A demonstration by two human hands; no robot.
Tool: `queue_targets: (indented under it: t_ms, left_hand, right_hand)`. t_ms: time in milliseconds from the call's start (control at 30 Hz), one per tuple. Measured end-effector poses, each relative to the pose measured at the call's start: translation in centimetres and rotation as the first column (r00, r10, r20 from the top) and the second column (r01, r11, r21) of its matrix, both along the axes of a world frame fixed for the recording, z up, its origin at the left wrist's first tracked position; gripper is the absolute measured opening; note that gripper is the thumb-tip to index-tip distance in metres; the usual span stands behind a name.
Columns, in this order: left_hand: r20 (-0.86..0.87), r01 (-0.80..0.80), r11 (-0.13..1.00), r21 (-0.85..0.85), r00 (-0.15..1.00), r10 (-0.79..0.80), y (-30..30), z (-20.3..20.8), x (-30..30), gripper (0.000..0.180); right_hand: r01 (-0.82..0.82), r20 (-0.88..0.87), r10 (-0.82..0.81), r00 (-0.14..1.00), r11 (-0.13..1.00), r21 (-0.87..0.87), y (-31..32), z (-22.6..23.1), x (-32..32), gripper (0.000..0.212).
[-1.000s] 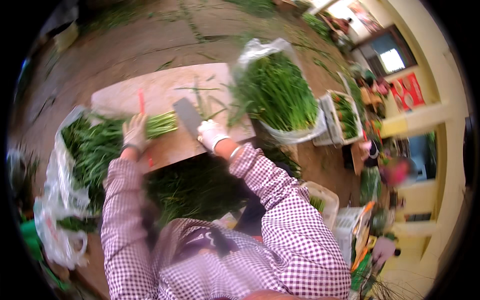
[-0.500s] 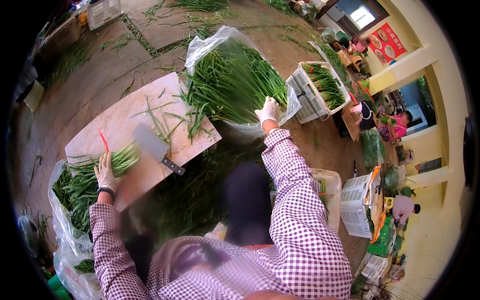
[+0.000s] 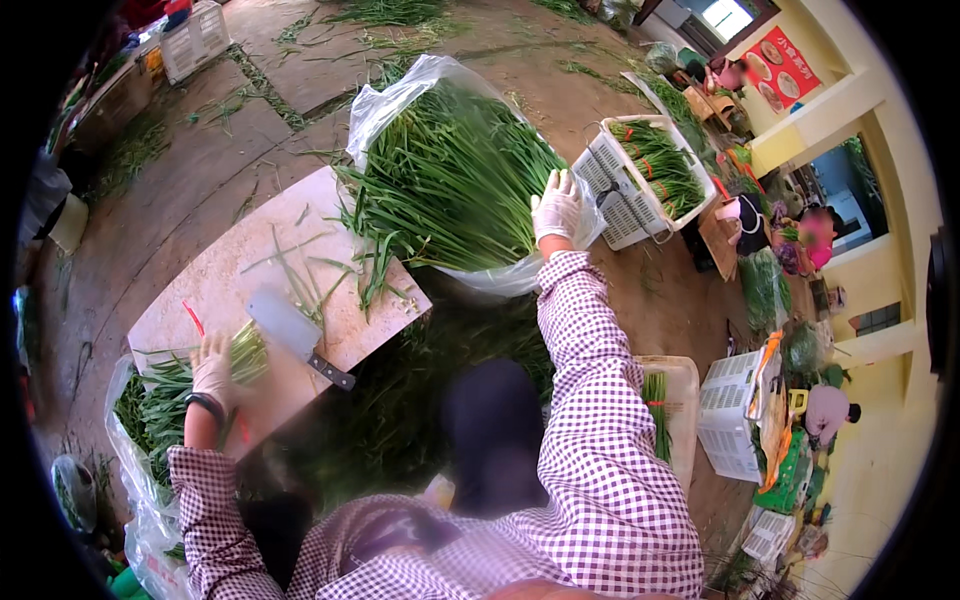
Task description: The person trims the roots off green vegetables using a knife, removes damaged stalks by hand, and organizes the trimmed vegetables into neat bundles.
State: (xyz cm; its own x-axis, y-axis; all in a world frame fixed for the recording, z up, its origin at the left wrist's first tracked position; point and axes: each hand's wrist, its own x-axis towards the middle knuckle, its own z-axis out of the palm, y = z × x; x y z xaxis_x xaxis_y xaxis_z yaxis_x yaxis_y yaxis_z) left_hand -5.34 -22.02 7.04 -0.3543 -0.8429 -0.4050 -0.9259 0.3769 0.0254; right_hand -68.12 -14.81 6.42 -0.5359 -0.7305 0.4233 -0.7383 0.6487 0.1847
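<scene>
Green stalks lie beside the right hand, left of its fingers.

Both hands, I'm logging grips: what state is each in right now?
Left hand: open, over the green bunch.
Right hand: open, at the bagged greens.

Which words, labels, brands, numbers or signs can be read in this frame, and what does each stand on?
Red sign on the wall: one line of large pale lettering beside pictures of dishes; readable, but left uncopied here.
Knife: no lettering can be made out.
White crate of bundled greens: no lettering can be made out.
Background goods: any print is too small or blurred to read.
</scene>
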Motion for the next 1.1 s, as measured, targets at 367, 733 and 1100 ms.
queue_targets:
  t_ms: [367, 733, 1100]
  left_hand:
    - [-0.856, 0.355, 0.924, -0.141, 0.425, -0.294, 2.7, -0.1, -20.8, 0.054]
    - [-0.975, 0.427, 0.900, 0.085, 0.220, -0.013, 2.9, -4.3, -35.1, 0.051]
    - [-0.448, 0.539, 0.270, 0.798, 0.232, 0.863, 0.0, -8.0, -43.7, 0.081]
  right_hand:
    - [0.153, 0.199, -0.241, 0.950, 0.913, 0.377, -4.9, -0.2, -6.9, 0.060]
    - [0.092, 0.089, -0.135, 0.987, 0.920, 0.381, -5.5, -1.4, -5.2, 0.028]
    - [-0.090, -0.212, 0.177, 0.961, 0.927, 0.365, -1.1, -1.1, 6.5, 0.037]
